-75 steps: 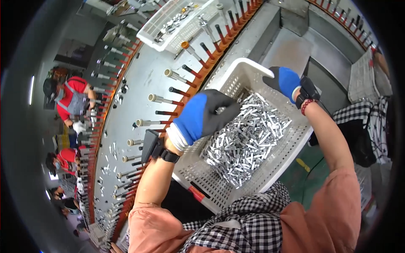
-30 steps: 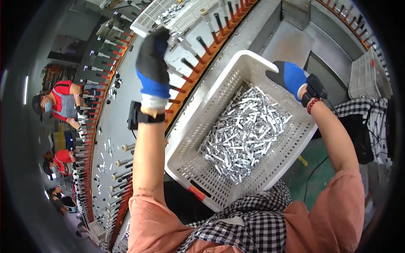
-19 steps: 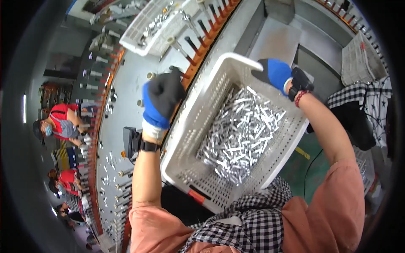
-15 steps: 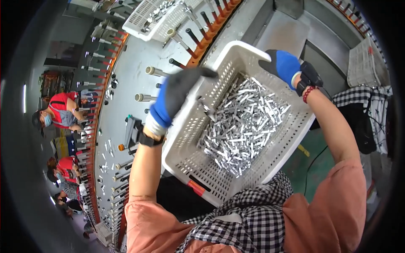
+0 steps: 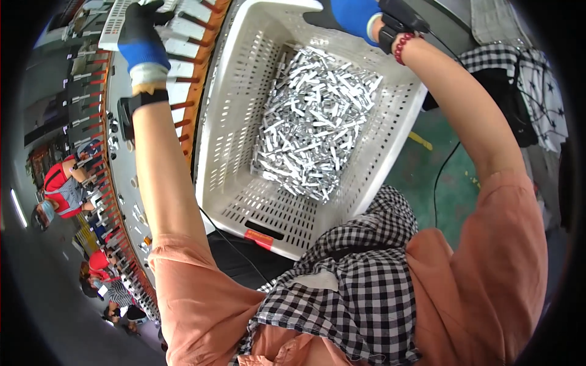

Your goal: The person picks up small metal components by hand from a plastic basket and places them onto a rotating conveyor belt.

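At top, right hand (image 5: 349, 13) grips the white basket (image 5: 235, 91) rim.

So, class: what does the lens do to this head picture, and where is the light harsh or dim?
Head view: fisheye bends the white basket rim and the orange-edged rack; corners fall black; the metal parts glint brightly; the left hand and right hand sit stretched near the top rim.

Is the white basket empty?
No, the white basket holds a big pile of small shiny metal pieces in its middle.
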Demonstrator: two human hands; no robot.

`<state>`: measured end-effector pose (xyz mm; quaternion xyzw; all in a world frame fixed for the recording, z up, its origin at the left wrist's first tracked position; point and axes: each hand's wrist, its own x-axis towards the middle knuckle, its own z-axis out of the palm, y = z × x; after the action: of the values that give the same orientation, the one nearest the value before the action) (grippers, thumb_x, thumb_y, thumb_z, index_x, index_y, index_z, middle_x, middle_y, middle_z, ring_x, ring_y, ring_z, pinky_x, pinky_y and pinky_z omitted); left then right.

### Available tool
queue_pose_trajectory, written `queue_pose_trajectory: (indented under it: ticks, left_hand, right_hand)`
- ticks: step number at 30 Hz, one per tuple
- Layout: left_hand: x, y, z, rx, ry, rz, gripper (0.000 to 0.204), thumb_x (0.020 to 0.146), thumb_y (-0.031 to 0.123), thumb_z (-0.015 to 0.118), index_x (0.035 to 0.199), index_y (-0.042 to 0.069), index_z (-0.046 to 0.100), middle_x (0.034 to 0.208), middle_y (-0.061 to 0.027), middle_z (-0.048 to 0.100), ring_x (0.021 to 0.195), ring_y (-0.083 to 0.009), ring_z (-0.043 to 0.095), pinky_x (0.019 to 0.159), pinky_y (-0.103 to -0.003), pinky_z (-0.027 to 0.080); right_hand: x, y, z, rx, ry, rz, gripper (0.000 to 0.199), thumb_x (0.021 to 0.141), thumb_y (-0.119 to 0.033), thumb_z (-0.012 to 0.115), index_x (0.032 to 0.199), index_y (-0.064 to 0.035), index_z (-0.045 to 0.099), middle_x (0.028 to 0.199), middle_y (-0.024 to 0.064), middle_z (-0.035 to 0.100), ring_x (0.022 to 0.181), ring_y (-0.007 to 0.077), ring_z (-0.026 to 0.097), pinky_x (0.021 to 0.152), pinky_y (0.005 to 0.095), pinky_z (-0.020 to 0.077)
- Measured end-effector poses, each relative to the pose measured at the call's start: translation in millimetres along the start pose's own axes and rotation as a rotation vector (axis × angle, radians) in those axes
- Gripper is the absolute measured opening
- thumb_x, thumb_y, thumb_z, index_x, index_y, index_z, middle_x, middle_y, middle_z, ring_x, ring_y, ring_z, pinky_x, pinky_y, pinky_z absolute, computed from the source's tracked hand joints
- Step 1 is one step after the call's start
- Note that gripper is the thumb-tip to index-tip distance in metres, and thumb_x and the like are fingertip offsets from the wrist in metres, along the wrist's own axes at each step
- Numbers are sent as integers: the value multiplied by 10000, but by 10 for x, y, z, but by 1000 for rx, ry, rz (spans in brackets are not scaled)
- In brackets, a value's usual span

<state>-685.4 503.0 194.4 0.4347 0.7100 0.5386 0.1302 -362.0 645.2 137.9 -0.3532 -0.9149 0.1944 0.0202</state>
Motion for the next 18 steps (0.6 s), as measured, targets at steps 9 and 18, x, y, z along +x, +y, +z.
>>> queue_pose_trajectory:
  ticks: [9, 18]
  left_hand:
    - [-68, 164, -633, 18, -237, -204, 482, 1044, 420, 595, 1018, -15, 800, 788, -118, 761, 670, -157, 642, 685, -285, 484]
    - [-1842, 732, -345, 229, -806, 208, 343, 991, 296, 698, 1198, 27, 741, 1059, -211, 754, 997, -391, 712, 913, -446, 558]
  right_hand:
    - [38, -1, -107, 53, 37, -37, 411, 884, -500, 675, 1011, -127, 793, 920, 196, 756, 853, 399, 738, 761, 502, 568]
    - [118, 249, 228, 87, 29, -106, 484, 920, -564, 665, 1181, -170, 772, 1084, 199, 761, 981, 425, 722, 848, 494, 576]
